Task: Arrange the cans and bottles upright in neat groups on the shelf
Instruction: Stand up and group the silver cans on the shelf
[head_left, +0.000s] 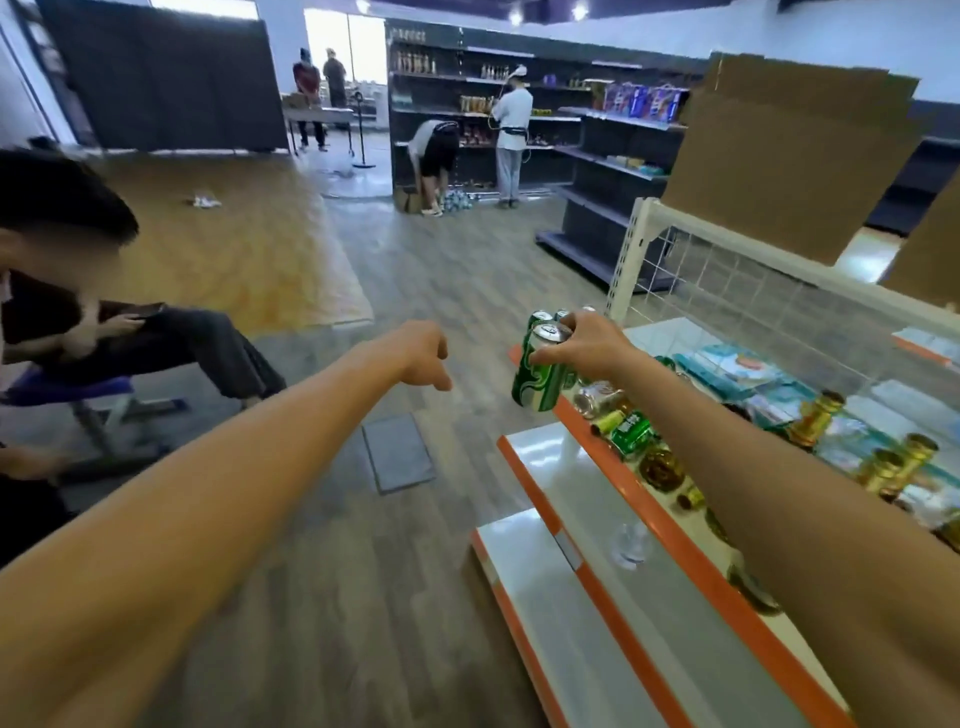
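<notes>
Right hand (592, 340) reaching forward, fingers (569, 325) clamping a tilted green can (537, 379) from above, left hand (423, 356) outstretched, fingers loosely curled, empty.

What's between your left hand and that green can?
Nothing: in the head view only bare floor shows between the left hand and the green can.

- The green can (537, 371) looked like glossy metal with a shiny silver top.
- The shelf (566, 597) had a smooth, glossy white surface.
- The far cardboard (779, 150) looked matt brown.
- The floor (441, 270) looked like wood planks.
</notes>
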